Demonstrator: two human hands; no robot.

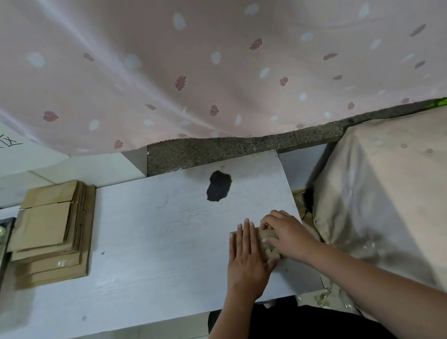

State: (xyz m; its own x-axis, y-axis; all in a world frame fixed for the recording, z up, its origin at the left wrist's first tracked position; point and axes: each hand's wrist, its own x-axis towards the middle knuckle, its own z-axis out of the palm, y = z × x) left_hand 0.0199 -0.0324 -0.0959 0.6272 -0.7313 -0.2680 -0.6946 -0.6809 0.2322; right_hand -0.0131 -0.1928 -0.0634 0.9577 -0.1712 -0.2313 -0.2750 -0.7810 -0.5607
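Well to the left of the fingers: a black metal tray of pale yellow-green wrapped pieces, then a stack of flattened brown cardboard sheets on the white wood-grain bench. Beyond the fingertips, a dark irregular patch on the bench top. Trapped between and beneath both sets of fingers, near the bench's right edge: a small brown cardboard piece, mostly hidden, apparently mid-fold. Just right of the fingers, off the bench, a large sack wrapped in beige paper and clear film.

Likely troubles from here:
- Springing back of the fold on any easing of the flat palm.
- A crooked crease from uneven pressure between the two hands.
- Sliding on the smooth bench toward the nearby right edge, then a drop into the gap beside the sack.
- A pinched fingertip, with so many fingers crowded over so small a piece.

Left hand: palm down, fingers straight and close together, pointing away from the body, pressing the piece's left part flat. Wrist straight, forearm coming up from below.

Right hand: knuckles up, fingers curled narrowly over the far edge, thumb seemingly tucked against the near side, gripping the piece. Forearm slanting in from the lower right.
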